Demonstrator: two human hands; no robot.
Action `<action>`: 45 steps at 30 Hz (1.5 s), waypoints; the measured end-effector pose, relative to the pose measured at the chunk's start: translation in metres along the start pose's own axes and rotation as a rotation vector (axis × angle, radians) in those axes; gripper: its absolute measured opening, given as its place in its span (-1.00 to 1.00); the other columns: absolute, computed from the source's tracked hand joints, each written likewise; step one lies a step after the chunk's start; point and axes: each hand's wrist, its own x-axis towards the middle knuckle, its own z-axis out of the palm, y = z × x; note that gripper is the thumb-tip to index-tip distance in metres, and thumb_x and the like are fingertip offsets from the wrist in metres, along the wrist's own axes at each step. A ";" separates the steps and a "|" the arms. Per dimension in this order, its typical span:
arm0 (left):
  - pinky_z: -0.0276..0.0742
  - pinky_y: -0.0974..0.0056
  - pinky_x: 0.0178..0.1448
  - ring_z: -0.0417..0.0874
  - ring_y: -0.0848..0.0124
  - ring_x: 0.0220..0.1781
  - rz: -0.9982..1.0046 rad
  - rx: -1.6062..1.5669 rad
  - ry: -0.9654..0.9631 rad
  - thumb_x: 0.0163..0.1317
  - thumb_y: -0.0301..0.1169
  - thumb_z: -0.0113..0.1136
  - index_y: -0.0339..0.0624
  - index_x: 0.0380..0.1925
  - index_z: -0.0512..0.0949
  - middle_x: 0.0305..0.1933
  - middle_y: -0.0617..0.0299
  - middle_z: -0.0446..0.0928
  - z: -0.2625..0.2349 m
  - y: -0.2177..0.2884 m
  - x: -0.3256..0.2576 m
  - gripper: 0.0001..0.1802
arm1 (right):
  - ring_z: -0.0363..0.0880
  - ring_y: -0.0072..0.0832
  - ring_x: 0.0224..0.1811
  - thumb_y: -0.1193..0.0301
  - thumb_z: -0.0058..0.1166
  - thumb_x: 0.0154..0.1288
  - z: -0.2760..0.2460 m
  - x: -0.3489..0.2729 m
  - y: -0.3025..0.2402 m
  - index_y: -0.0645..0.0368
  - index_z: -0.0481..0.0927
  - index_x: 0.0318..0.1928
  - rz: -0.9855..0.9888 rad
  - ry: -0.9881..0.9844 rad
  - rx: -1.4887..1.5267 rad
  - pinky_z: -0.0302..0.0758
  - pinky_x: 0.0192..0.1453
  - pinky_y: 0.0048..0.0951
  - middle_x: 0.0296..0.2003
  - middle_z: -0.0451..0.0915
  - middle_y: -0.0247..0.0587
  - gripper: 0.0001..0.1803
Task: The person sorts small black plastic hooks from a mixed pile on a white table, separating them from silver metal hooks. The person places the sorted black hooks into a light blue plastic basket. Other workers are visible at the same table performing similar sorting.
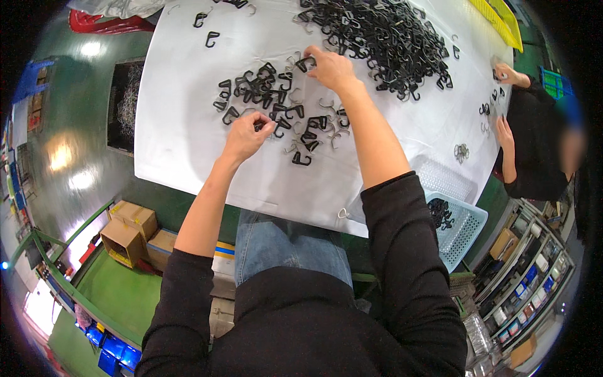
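My right hand (331, 68) pinches a black plastic hook (306, 64) at the far side of a loose group of hooks. Curled fingers close my left hand (247, 134) at the near left edge of that group; a bit of something dark shows inside, too hidden to name. Between and around both hands lie scattered black hooks (256, 90), mixed with clear ones (295, 95). Beyond my right hand spreads a large heap of black hooks (383, 39). Everything rests on a white-covered table (182, 138).
A light blue basket (468, 229) with black pieces stands at the near right corner. A yellow basket (502, 22) sits at the far right. Another person (534, 138) handles hooks at the right edge. Cardboard boxes (129, 232) stand below, left.
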 end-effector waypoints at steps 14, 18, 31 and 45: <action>-0.03 0.60 -0.68 0.17 0.71 -0.63 -0.457 -0.940 -0.459 0.17 -0.25 0.11 -0.15 -0.46 0.45 -0.57 0.44 0.28 0.016 0.042 -0.034 -0.79 | 0.27 -0.71 -0.66 0.22 0.29 -0.01 -0.036 -0.113 0.054 0.19 0.58 -0.47 0.584 -0.056 0.804 0.13 -0.65 -0.62 -0.63 0.43 -0.42 -0.72; 0.00 0.59 -0.67 0.19 0.69 -0.61 -0.422 -0.949 -0.624 0.19 -0.26 0.10 -0.16 -0.45 0.45 -0.56 0.43 0.28 0.082 0.094 -0.036 -0.79 | 0.18 -0.77 -0.68 0.24 0.27 0.05 -0.052 -0.216 0.068 0.16 0.53 -0.48 0.797 0.064 1.341 0.02 -0.67 -0.68 -0.62 0.38 -0.50 -0.73; 0.13 0.56 -0.59 0.28 0.67 -0.55 -0.292 -0.644 -0.837 0.12 -0.24 0.15 -0.19 -0.36 0.51 -0.43 0.36 0.47 0.275 0.231 -0.110 -0.76 | 0.19 -0.77 -0.73 0.27 0.15 0.15 -0.035 -0.450 0.077 0.15 0.49 -0.47 1.287 0.826 1.078 0.02 -0.70 -0.66 -0.70 0.32 -0.53 -0.77; 0.38 0.28 0.09 0.52 0.18 0.02 0.274 -0.028 -0.803 0.13 -0.32 0.03 -0.23 -0.12 0.53 -0.07 -0.03 0.52 0.320 0.222 -0.107 -0.66 | 0.53 -0.54 -0.40 0.30 0.20 0.06 0.010 -0.518 0.123 0.28 0.60 -0.29 1.241 0.589 0.715 0.41 -0.26 -0.54 -0.44 0.61 -0.27 -0.71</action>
